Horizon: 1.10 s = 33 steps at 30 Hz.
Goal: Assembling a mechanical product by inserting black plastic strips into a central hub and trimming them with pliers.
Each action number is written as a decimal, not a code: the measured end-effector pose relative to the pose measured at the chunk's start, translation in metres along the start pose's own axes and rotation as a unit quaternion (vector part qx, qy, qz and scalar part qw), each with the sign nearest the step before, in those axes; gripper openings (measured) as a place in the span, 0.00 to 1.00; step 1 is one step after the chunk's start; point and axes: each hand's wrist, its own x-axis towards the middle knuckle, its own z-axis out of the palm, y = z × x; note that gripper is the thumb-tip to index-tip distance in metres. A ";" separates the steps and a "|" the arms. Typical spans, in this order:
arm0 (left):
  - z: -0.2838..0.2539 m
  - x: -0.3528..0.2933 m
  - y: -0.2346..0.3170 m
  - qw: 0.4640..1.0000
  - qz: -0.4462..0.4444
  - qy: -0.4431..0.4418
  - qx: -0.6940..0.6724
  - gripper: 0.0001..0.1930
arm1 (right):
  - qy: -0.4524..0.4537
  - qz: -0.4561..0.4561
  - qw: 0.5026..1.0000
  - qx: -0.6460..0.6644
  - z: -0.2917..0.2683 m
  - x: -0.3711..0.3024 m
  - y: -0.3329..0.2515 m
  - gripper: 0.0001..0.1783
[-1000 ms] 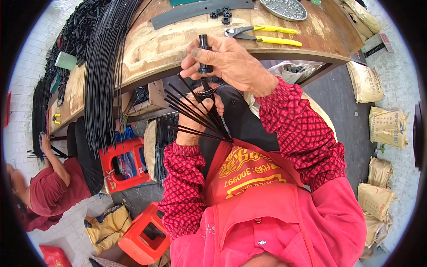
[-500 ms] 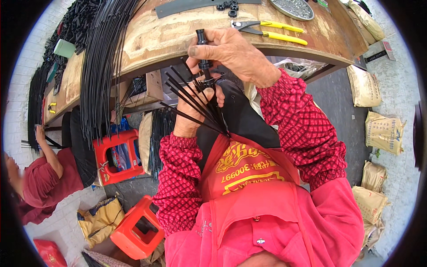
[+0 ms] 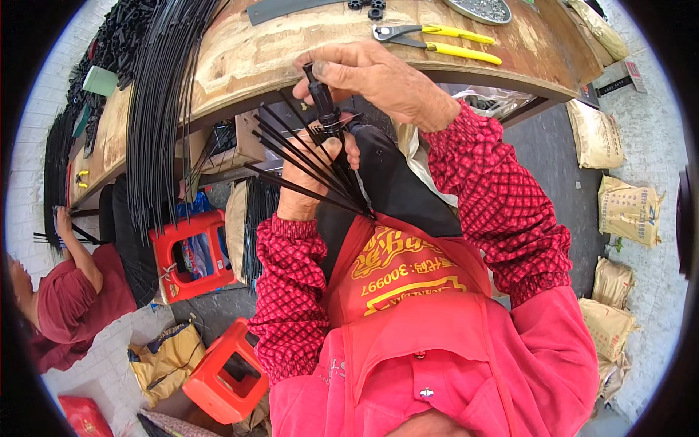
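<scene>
My left hand (image 3: pixel 307 178) is closed around a bundle of thin black rods (image 3: pixel 302 156) that looks like an umbrella frame. The rods fan out to the upper left, and their lower ends meet near my apron. From the top of the bundle rises a dark, stepped plastic fitting (image 3: pixel 322 98), tilted a little left. The thumb and fingers of my right hand (image 3: pixel 378 80) curl about this fitting's upper end; some fingertips are hidden behind it. A thin wire-like piece (image 3: pixel 349 119) sticks out beside the fitting's base.
Yellow-handled pincers (image 3: pixel 444 44), a round metal tray of small parts (image 3: pixel 480 9) and a grey strip (image 3: pixel 291 9) lie on the wooden bench (image 3: pixel 240 65). Long black rods (image 3: pixel 164 109) hang over its edge. Red stools (image 3: pixel 226 371) and a co-worker (image 3: pixel 80 291) are at left, sacks (image 3: pixel 630 211) at right.
The fitting's top has tipped left and slightly down. My right hand has shifted left with it, its fingers now nearer the tip. My left hand keeps its hold, moving slightly left.
</scene>
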 end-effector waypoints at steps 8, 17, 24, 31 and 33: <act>0.001 -0.003 0.000 1.000 0.016 -0.001 0.017 0.19 | -0.020 -0.018 0.993 0.114 -0.003 -0.001 0.010 0.22; -0.003 -0.005 0.001 0.999 -0.020 -0.015 0.036 0.17 | 0.023 -0.026 0.996 0.078 0.000 0.003 0.013 0.15; -0.002 -0.006 0.003 1.000 -0.027 -0.007 0.008 0.17 | -0.001 -0.046 0.999 0.028 0.000 -0.005 -0.001 0.13; -0.003 -0.006 0.001 1.000 -0.001 -0.017 0.018 0.16 | -0.021 -0.064 0.998 -0.016 -0.001 -0.009 -0.002 0.13; -0.002 -0.006 0.002 1.000 0.002 -0.017 0.023 0.16 | -0.025 -0.068 0.997 -0.023 0.000 -0.010 -0.005 0.13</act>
